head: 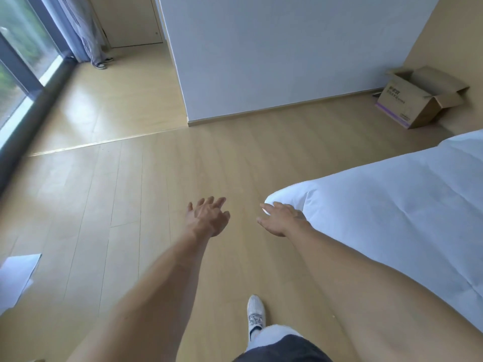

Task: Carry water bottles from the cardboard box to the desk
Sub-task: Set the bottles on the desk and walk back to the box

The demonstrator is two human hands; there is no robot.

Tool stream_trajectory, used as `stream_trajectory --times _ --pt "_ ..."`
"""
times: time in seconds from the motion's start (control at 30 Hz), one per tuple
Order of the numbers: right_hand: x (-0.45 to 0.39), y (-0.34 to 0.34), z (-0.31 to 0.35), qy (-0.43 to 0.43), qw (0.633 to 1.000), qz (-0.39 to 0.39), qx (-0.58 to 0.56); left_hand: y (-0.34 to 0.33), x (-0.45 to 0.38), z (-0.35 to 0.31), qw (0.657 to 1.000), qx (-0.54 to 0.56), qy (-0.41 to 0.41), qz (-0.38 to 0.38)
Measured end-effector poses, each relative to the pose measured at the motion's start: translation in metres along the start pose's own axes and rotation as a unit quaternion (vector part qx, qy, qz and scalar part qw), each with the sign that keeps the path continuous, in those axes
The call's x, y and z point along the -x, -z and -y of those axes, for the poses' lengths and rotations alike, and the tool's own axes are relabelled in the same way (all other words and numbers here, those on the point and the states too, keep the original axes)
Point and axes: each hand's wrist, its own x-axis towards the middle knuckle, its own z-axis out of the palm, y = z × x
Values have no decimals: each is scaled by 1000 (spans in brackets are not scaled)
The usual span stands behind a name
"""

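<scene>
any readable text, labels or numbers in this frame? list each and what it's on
Nothing can be read.
Cardboard box, front side: two lines of dark print, too small and blurred to read.
Same box, lower corner by the purple stripe: a small label, also unreadable.
White paper on the floor at left: no print visible.

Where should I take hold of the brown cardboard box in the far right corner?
Grip the brown cardboard box by its two short side walls, coming from above: its flaps are folded open and it stands upright on the floor. A judgement only; its contents are hidden.
</scene>
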Motion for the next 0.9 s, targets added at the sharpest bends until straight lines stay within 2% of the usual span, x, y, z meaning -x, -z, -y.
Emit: stream_trajectory --times 0.2,0.37,0.7,0.9 --pt "-93 88 -19 -12 1000 -18 -19 64 -107 -21 1000 13 -2 -21" --pt "-153 129 -30 -30 999 -28 -20 88 -183 -37 1000 16 -13 -15" --pt "-280 191 -52 -112 992 -24 -42 117 -369 -56 996 6 -86 15" --pt "-365 248 -39 -163 985 -25 -53 165 -485 -60 988 17 -147 39"
